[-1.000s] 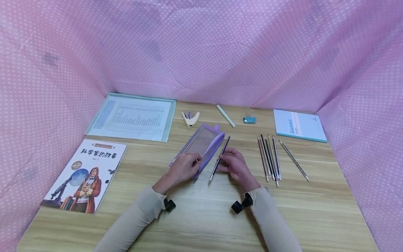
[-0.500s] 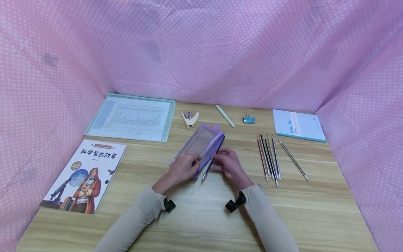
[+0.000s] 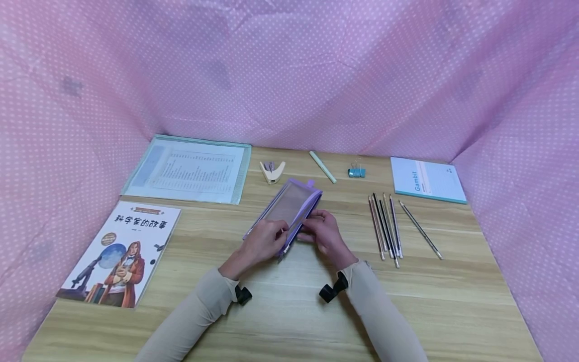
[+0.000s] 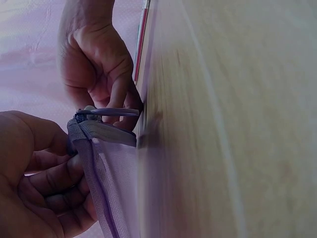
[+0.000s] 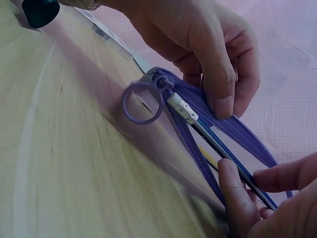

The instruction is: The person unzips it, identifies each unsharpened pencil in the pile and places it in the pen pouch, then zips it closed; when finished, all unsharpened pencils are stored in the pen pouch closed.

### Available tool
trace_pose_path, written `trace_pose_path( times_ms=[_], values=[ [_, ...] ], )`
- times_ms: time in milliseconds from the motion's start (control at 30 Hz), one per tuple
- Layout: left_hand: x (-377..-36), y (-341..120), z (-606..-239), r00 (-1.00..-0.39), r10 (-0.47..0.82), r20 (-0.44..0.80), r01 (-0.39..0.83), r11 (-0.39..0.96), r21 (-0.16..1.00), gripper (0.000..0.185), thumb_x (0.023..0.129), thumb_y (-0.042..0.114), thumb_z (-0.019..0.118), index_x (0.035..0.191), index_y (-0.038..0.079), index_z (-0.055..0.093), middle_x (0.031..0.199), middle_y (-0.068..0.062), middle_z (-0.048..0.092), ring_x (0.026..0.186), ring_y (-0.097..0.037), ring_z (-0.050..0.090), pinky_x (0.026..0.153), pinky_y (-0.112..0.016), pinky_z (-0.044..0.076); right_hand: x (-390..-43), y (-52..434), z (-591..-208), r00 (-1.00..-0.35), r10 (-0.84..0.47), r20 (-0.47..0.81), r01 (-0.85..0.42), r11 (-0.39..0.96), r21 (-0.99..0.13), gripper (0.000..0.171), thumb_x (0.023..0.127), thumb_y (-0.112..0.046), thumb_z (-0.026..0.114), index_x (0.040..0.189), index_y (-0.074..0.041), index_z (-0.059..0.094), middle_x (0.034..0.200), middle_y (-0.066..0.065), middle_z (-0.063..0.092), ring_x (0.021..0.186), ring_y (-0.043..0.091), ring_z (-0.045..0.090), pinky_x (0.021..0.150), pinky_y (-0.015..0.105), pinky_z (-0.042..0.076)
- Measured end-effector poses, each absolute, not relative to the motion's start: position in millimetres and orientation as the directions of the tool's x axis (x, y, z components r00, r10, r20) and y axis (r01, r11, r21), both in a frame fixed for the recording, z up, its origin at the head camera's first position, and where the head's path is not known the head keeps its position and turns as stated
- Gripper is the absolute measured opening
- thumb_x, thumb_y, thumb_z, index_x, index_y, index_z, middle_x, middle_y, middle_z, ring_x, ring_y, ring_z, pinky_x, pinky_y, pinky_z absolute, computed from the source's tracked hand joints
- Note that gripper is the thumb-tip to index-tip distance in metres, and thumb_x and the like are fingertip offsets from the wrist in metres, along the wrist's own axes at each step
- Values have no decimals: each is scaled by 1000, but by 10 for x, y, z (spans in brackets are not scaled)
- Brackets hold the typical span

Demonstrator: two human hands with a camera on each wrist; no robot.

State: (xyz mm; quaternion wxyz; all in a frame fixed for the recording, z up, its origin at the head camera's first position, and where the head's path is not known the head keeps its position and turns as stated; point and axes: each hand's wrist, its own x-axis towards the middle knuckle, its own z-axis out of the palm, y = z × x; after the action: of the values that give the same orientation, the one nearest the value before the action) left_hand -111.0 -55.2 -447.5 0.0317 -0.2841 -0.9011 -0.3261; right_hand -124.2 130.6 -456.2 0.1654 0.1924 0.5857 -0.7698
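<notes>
A purple mesh pencil case (image 3: 289, 207) lies slanted at the middle of the wooden desk (image 3: 289, 311). My left hand (image 3: 277, 235) grips its near end beside the zipper, fingers curled over the open edge (image 5: 218, 74). My right hand (image 3: 313, 227) pinches a dark blue pencil (image 5: 225, 151) that lies in the case's opening, its white-tipped end (image 5: 182, 109) close to the ring-shaped zipper pull (image 5: 141, 103). In the left wrist view the case (image 4: 106, 173) stands on edge between both hands. Most of the pencil is hidden in the head view.
Several pencils (image 3: 384, 226) lie in a row to the right, with one more pencil (image 3: 420, 230) apart. Behind are a staple remover (image 3: 273, 171), a pale green pen (image 3: 323, 167), a blue binder clip (image 3: 356, 172) and a notebook (image 3: 427, 179). A document folder (image 3: 190, 168) and book (image 3: 119, 254) lie left.
My right hand has carried the pencil leftwards from beside the case into its opening. The left hand has kept its grip on the case.
</notes>
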Motion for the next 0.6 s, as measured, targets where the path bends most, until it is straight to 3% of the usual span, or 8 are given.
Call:
trace_pose_path(
  times_ms=[167, 433, 600],
  values=[
    [-1109, -553, -4475, -843, 487, 229, 522, 634, 571, 7, 86, 3, 66, 87, 4, 73, 71, -3, 69, 58, -6, 52, 49, -14, 37, -1254, 1294, -4575, -870, -21, -492, 480, -264, -837, 41, 93, 8, 57, 131, 1, 42, 98, 8, 68, 79, 14, 70, 73, 30, 62],
    [-1111, -551, -4477, -841, 490, 232, 526, 634, 568, 8, 87, 4, 66, 87, 5, 73, 71, -3, 69, 59, -6, 53, 50, -15, 38, -1278, 1295, -4603, -867, -13, -498, 481, -285, -829, 41, 93, 9, 55, 132, 2, 42, 106, 11, 62, 81, 15, 70, 72, 30, 62],
    [-1110, -551, -4482, -840, 487, 237, 528, 638, 560, 8, 87, 4, 66, 86, 5, 73, 70, -2, 69, 59, -5, 53, 49, -14, 37, -1284, 1271, -4616, -874, -6, -486, 466, -297, -834, 40, 92, 10, 56, 129, 3, 42, 95, 8, 66, 77, 14, 70, 70, 30, 62]
  ],
)
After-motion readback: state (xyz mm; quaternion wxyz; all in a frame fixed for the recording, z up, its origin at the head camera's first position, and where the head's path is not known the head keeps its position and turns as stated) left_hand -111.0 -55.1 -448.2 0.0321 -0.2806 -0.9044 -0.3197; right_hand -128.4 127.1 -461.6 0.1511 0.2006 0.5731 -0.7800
